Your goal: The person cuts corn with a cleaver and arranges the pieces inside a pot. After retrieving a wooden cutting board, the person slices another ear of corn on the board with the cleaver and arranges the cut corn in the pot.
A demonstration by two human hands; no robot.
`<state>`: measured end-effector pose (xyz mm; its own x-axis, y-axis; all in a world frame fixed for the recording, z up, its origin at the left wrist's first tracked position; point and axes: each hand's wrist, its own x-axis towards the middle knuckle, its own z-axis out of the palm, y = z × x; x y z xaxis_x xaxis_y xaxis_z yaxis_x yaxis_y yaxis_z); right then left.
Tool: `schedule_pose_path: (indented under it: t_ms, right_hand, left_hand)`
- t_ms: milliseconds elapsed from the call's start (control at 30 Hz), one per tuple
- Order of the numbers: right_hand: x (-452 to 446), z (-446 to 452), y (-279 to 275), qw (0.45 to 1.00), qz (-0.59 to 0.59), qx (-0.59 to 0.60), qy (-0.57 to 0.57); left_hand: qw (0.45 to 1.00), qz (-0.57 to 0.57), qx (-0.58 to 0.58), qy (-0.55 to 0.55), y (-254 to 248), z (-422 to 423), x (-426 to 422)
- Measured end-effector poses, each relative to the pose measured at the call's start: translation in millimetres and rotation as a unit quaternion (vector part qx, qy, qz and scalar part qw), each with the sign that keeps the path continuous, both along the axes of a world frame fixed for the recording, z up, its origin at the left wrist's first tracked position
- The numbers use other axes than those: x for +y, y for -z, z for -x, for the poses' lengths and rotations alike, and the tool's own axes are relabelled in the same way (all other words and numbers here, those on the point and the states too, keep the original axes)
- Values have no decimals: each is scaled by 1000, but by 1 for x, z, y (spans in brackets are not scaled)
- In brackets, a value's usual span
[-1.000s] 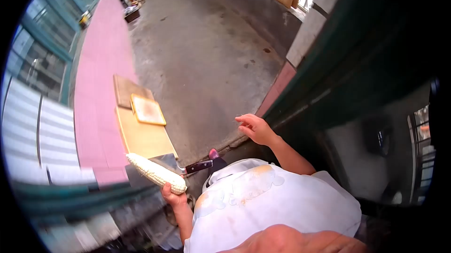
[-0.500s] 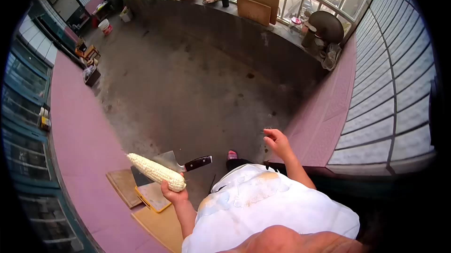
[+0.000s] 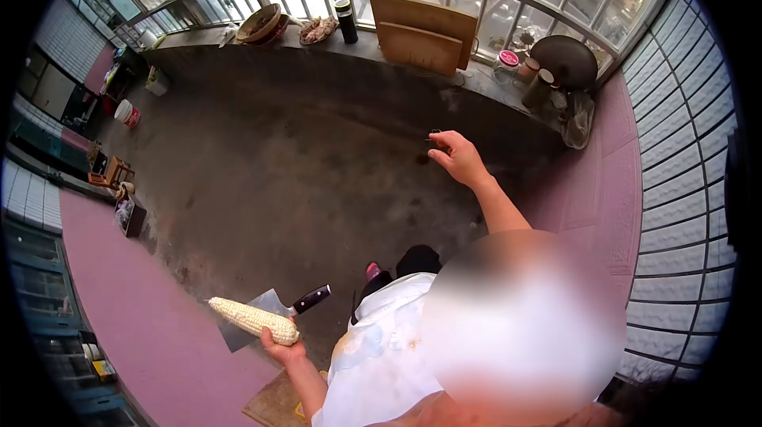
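Observation:
My left hand (image 3: 284, 351) is wrapped round the thick end of a peeled ear of white corn (image 3: 252, 319), whose tip points left. Just beyond the corn is a cleaver (image 3: 270, 300), its broad blade partly covered by the ear and its dark riveted handle sticking out to the upper right. The cleaver keeps its place against the corn, as if carried in the same hand, but that grip is hidden. My right hand (image 3: 460, 159) is stretched forward over the floor, thumb and fingers pinched. Thin dark strands show at its fingertips, too fine to name.
Along the window ledge (image 3: 317, 48) stand a basket (image 3: 259, 24), a black bottle (image 3: 346, 22), cutting boards (image 3: 421, 34), a lidded jar (image 3: 506, 67) and a dark wok (image 3: 565, 62). A pink-topped low wall (image 3: 127, 268) runs left, with a board (image 3: 274, 405) near my left arm.
My right hand has reached forward, towards the window ledge. The corn and the cleaver have moved ahead together, leaving the boards on the left behind. The view has shifted forward.

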<state>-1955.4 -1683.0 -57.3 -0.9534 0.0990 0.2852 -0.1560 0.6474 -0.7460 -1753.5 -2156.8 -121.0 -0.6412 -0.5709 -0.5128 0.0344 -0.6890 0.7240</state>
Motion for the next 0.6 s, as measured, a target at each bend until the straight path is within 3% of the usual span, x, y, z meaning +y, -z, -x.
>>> schedule_pose_path:
  t_ms: [67, 133, 200, 367, 467, 567, 600]
  right_hand:
    - [5, 30, -2, 1000, 7, 0, 11]
    - [30, 76, 0, 992, -96, 80, 27]
    - [59, 127, -2, 991, -101, 62, 55]
    - [149, 255, 31, 964, -236, 100, 76]
    - [176, 300, 58, 943, -311, 77, 93]
    - [184, 323, 62, 933, -339, -80, 91]
    - [185, 327, 63, 933, -338, -83, 93]
  left_hand:
    - [998, -13, 22, 51, -9, 53, 1]
    - [995, -32, 44, 79, -16, 110, 18]
    - [991, -47, 51, 118, -15, 162, 33]
    - [991, -47, 33, 117, 4, 255, 97]
    - [991, -48, -5, 125, -11, 299, 134]
    - [990, -43, -1, 138, -16, 324, 141]
    - [989, -46, 6, 142, -16, 334, 145]
